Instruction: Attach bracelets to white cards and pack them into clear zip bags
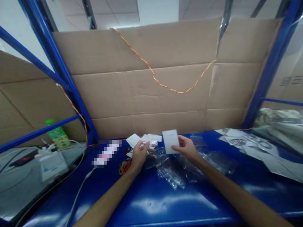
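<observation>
My right hand (187,147) pinches a white card (170,142) by its lower right edge and holds it upright above the blue table. To its left, my left hand (140,155) is closed, with crinkled clear plastic, seemingly a small bag (153,145), at its fingertips. Several white cards (134,139) lie just behind my left hand. Beside that wrist is a bundle of orange and yellow cords (124,166). Clear plastic bags (169,171) are spread over the table below and between the hands, and more bags (219,160) lie under my right forearm.
White cards with dark rings of cord (239,142) lie at the right. A blurred-out object with a white cable (107,154) is at the left. Cardboard (151,104) stands behind the blue table (165,205), between blue posts. A green bottle (58,134) stands on a side surface.
</observation>
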A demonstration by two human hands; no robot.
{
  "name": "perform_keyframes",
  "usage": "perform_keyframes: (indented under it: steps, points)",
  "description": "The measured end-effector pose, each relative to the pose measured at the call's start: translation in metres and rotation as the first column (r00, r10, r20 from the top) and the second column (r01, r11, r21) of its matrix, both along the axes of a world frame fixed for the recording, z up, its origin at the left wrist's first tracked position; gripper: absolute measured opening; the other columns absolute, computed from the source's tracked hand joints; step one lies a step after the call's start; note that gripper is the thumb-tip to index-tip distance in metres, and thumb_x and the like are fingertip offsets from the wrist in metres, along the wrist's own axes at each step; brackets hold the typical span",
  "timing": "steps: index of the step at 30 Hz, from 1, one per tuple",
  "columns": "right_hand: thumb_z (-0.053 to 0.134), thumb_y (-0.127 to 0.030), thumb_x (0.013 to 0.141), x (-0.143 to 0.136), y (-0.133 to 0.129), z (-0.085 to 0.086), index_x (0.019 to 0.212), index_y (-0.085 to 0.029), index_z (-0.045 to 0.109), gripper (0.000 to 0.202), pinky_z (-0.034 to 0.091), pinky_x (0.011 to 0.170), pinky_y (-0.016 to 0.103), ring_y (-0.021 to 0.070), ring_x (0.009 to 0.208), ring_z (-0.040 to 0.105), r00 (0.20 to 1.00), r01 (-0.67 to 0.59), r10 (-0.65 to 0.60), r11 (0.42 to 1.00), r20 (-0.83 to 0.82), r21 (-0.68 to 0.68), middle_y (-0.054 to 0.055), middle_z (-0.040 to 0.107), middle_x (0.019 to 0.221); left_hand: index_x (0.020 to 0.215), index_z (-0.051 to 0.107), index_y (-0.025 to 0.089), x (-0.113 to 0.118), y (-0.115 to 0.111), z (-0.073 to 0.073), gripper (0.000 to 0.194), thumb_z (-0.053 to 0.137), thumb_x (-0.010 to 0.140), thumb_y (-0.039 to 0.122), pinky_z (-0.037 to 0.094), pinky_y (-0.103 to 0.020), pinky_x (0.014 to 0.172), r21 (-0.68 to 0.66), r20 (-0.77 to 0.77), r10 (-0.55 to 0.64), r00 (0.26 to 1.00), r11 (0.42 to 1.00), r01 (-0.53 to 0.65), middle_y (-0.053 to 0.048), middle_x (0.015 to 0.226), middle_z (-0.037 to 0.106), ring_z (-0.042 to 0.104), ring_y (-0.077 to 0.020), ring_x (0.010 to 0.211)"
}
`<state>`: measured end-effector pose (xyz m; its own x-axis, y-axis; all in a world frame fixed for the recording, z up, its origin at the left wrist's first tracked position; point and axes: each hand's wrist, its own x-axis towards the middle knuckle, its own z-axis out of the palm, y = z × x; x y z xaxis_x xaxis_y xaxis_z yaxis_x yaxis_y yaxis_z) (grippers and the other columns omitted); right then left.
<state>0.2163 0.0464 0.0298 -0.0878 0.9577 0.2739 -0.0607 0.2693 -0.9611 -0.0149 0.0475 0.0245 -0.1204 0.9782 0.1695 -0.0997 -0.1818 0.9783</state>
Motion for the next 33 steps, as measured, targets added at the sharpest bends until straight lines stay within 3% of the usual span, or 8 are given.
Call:
perform_keyframes:
  steps: [6, 11, 16, 20, 23, 29, 33]
  points:
    - [0.064, -0.026, 0.066, -0.001, -0.008, 0.008, 0.104, -0.017, 0.075, 0.04, 0.053, 0.056, 0.029, 0.0225, 0.071, 0.07, 0.999, -0.039, 0.039, 0.999, -0.001, -0.032, 0.008, 0.079, 0.094, 0.088, 0.053, 0.02, 0.001, -0.002, 0.003, 0.041, 0.078, 0.075, 0.05, 0.056, -0.027, 0.049, -0.008, 0.004, -0.009, 1.0, 1.0, 0.009, -0.011, 0.089, 0.078, 0.073, -0.0205, 0.063]
    - [0.066, -0.032, 0.067, -0.001, -0.008, 0.009, 0.1, -0.016, 0.077, 0.038, 0.055, 0.073, 0.033, 0.0271, 0.093, 0.071, 0.992, -0.119, 0.116, 0.991, -0.055, -0.054, 0.012, 0.079, 0.104, 0.087, 0.052, 0.02, 0.003, -0.004, 0.004, 0.042, 0.079, 0.075, 0.05, 0.056, -0.027, 0.047, -0.014, -0.007, -0.028, 1.0, 1.0, 0.028, -0.01, 0.086, 0.079, 0.071, -0.0198, 0.06]
    - [0.076, -0.033, 0.069, -0.003, -0.007, 0.007, 0.088, -0.018, 0.072, 0.024, 0.055, 0.078, 0.034, 0.0228, 0.084, 0.07, 0.979, -0.158, 0.148, 0.985, -0.138, -0.065, 0.007, 0.076, 0.089, 0.089, 0.051, 0.021, 0.003, -0.006, 0.004, 0.045, 0.079, 0.074, 0.052, 0.056, -0.027, 0.049, -0.009, -0.012, -0.028, 1.0, 1.0, 0.028, -0.011, 0.089, 0.08, 0.071, -0.0199, 0.06]
    - [0.084, -0.042, 0.072, -0.004, -0.008, 0.009, 0.078, -0.02, 0.065, 0.029, 0.052, 0.071, 0.03, 0.0162, 0.072, 0.062, 0.972, -0.168, 0.162, 0.986, -0.169, -0.018, 0.0, 0.066, 0.077, 0.09, 0.052, 0.02, 0.002, -0.005, 0.005, 0.046, 0.079, 0.073, 0.054, 0.055, -0.027, 0.05, -0.008, -0.026, -0.036, 0.999, 0.999, 0.036, -0.011, 0.09, 0.08, 0.07, -0.0187, 0.059]
    - [0.089, -0.042, 0.067, -0.004, -0.009, 0.011, 0.073, -0.02, 0.065, 0.034, 0.048, 0.066, 0.027, 0.0134, 0.067, 0.057, 0.973, -0.164, 0.161, 0.986, -0.168, -0.007, -0.002, 0.063, 0.073, 0.09, 0.052, 0.021, 0.002, -0.004, 0.005, 0.045, 0.078, 0.075, 0.054, 0.053, -0.028, 0.05, -0.008, -0.041, -0.045, 0.998, 0.999, 0.045, -0.012, 0.092, 0.08, 0.07, -0.0195, 0.06]
    - [0.096, -0.036, 0.054, -0.004, -0.01, 0.013, 0.091, -0.02, 0.076, 0.045, 0.05, 0.073, 0.028, 0.0172, 0.079, 0.064, 0.962, -0.16, 0.147, 0.986, -0.229, -0.039, 0.002, 0.073, 0.088, 0.091, 0.054, 0.021, 0.004, -0.006, 0.005, 0.044, 0.078, 0.074, 0.053, 0.052, -0.026, 0.05, -0.016, -0.068, -0.083, 0.994, 0.997, 0.082, -0.01, 0.092, 0.08, 0.071, -0.02, 0.061]
    - [0.092, -0.037, 0.061, -0.004, -0.008, 0.01, 0.104, -0.021, 0.079, 0.048, 0.051, 0.075, 0.03, 0.019, 0.084, 0.068, 0.965, -0.141, 0.122, 0.988, -0.232, -0.068, 0.005, 0.078, 0.102, 0.104, 0.065, 0.019, 0.005, -0.008, 0.007, 0.04, 0.077, 0.078, 0.047, 0.053, -0.026, 0.053, -0.022, -0.116, -0.096, 0.989, 0.995, 0.094, -0.01, 0.093, 0.081, 0.072, -0.0199, 0.064]
